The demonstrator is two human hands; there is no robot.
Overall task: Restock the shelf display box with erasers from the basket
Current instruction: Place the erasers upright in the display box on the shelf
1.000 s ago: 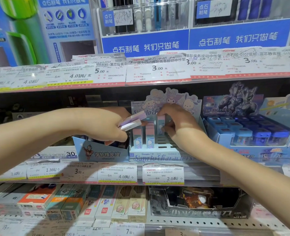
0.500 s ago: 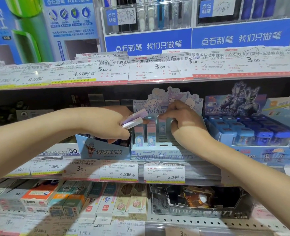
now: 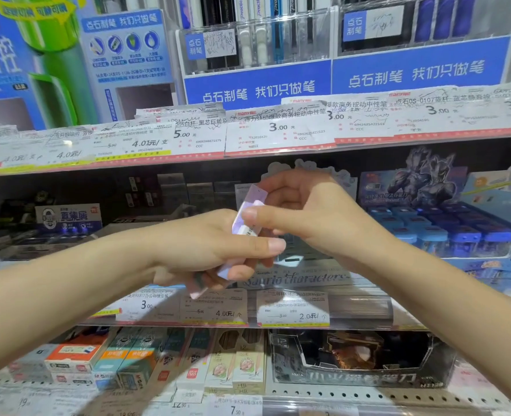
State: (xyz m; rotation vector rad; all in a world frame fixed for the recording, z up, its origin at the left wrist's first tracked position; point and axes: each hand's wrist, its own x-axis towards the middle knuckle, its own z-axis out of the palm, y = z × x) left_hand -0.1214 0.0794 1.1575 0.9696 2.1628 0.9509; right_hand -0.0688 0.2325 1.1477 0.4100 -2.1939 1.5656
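My left hand (image 3: 215, 250) is closed around a few pale purple erasers; one end pokes out below the fingers (image 3: 197, 291). My right hand (image 3: 311, 214) pinches the top of one purple eraser (image 3: 248, 214) that stands up out of the left hand's bundle, thumb on its barcode side. Both hands are in front of the white character display box (image 3: 302, 276) on the middle shelf and hide most of it. Only its front lip and a bit of its header card (image 3: 281, 168) show. The basket is not in view.
A blue display box of blue erasers (image 3: 446, 232) stands to the right of the white box. Price tags (image 3: 293, 307) line the shelf edge below. Pencil boxes (image 3: 122, 358) and a dark sharpener box (image 3: 359, 358) fill the lower shelf. Pen racks (image 3: 257, 37) stand above.
My right hand has left the display box's slots and come back to the left hand, where it now grips one eraser. The left hand has shifted right, in front of the box.
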